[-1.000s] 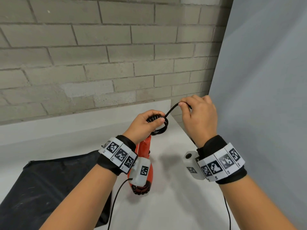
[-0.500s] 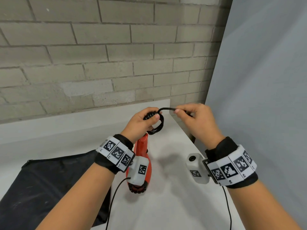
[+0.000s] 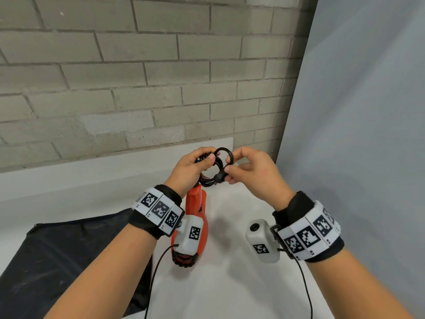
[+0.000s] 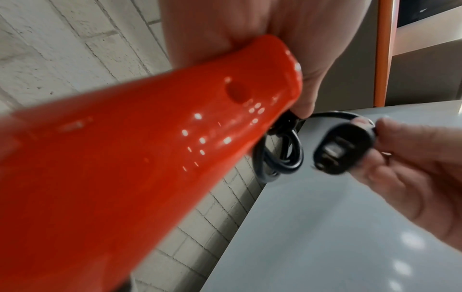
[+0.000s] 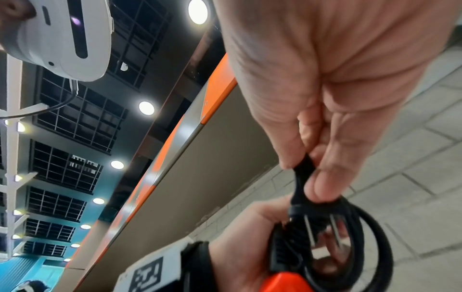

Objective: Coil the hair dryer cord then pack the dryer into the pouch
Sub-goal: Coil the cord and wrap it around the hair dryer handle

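Hair dryer (image 3: 195, 217) in glossy orange-red hangs above a white table (image 3: 230, 284), held up at the middle of the head view; the table runs back to a pale grey brick wall (image 3: 138, 88) at 12 o'clock, and a plain grey panel (image 3: 356, 111) closes the scene off at 3 o'clock; the right wrist view looks up at a dark gridded ceiling with round lamps; the dryer's long axis runs roughly from 12 to 6 o'clock, its handle end up at 12 in the left hand (image 3: 190, 166) and its black ribbed end (image 3: 185, 260) down at 6, toward the person; the body widens from the narrow handle to that end; the left hand's fingers curl round the handle top and pinch the black cord (image 3: 208, 178), wound into small loops just at 3 o'clock of the thumb; the right hand (image 3: 250, 171) pinches the cord's black plug (image 3: 221, 176) between thumb and fingertips, touching the loops; the plug's metal prongs show in the right wrist view; a black pouch (image 3: 57, 261) lies flat on the table at 8 o'clock of the dryer, well apart from both hands
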Demonstrator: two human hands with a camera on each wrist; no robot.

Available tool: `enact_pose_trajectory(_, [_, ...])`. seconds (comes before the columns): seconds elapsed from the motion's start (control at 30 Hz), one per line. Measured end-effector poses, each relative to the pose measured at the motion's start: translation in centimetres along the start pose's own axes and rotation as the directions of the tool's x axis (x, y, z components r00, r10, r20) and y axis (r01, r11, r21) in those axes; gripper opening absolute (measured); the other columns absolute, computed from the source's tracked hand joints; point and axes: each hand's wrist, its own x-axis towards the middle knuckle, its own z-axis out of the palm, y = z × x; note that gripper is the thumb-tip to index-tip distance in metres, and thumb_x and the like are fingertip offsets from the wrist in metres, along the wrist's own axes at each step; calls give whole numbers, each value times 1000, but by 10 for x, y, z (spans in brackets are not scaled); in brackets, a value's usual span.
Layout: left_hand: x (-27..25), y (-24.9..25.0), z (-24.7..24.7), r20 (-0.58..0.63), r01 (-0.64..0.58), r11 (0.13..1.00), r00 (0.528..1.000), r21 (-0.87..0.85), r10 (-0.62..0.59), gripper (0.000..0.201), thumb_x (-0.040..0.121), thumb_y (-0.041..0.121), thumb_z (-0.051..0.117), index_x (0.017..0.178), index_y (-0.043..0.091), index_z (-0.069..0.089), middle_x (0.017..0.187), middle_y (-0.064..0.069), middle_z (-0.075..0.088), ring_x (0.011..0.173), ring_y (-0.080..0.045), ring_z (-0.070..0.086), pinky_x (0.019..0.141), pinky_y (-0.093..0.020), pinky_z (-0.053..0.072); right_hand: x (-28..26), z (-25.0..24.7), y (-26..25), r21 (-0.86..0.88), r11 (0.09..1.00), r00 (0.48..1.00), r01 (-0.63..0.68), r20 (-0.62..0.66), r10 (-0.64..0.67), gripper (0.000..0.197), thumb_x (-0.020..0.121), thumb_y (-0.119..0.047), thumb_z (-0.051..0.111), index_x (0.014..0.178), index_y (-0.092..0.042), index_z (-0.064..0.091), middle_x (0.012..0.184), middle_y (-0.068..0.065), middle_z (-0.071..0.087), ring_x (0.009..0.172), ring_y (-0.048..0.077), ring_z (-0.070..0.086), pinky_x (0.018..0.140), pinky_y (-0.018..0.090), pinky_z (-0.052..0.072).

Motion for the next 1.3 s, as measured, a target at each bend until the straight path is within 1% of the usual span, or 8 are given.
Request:
enact_pose_trajectory(0.17, [0,0,-1,12,63,995,998,-74,-63,17,89,14,50,89,25,63,89,0,62,84,-13,58,86,-30,45,2,27,15,-6,997,983,78,-165,-78,26,81,-3,63,72,-24,50,94,16,65,76,18,69,68,22,57])
enact_pose_trajectory(0.33, [-1,1,3,56,72,997,996,-37,-70,15,90,14,50,94,19,63,97,-6,62,97,-21,56,97,-36,42,8,40,31,-255,955,947,154,-237,-216,34,77,-3,66,63,-21,41,70,-9,42,62,3,46,60,9,43])
enact_pose_trajectory(0.5, [-4,2,6,123,52,999,991,-1,-51,16,90,14,49,92,21,63,87,-8,58,78,-19,52,80,-28,43,14,39,41,-348,930,920,115,-316,-232,22,77,-7,64,82,-16,44,83,-4,45,80,15,47,67,16,38])
enact_pose_trajectory(0.6, [-4,2,7,133,34,999,990,16,-36,18,91,12,47,93,23,61,69,0,54,56,-7,50,61,-16,46,24,33,45,-409,898,965,163,-123,-232,43,78,-5,55,118,-12,42,107,3,54,102,21,51,88,30,45])
enact_pose_trajectory(0.73, [-3,2,8,93,32,999,995,9,-33,17,91,11,47,98,19,60,63,-2,50,46,-4,46,53,-14,43,32,27,45,-259,959,988,116,131,-84,56,87,2,41,136,-17,23,85,-2,58,78,13,59,72,18,49])
enact_pose_trajectory(0.97, [-6,6,12,35,42,995,999,-91,-39,8,85,12,56,83,11,64,67,4,59,40,0,46,44,-8,37,21,16,55,-378,913,972,152,223,-69,49,78,-33,53,122,-15,40,89,3,58,77,18,54,69,34,48])
enact_pose_trajectory(1.1, [-4,4,8,23,17,999,1000,-41,-16,15,80,4,62,83,19,63,74,5,58,51,3,54,54,-11,44,18,5,63,-524,839,969,150,247,-19,21,79,-25,42,92,-10,47,89,8,52,85,20,41,76,34,38])
enact_pose_trajectory(1.3, [-5,3,10,73,5,1000,997,21,-6,20,77,4,66,83,22,62,84,6,59,77,-7,57,68,-14,51,22,-4,61,-733,662,987,157,89,-136,26,95,-28,41,108,-16,60,98,6,62,86,17,36,73,31,33])
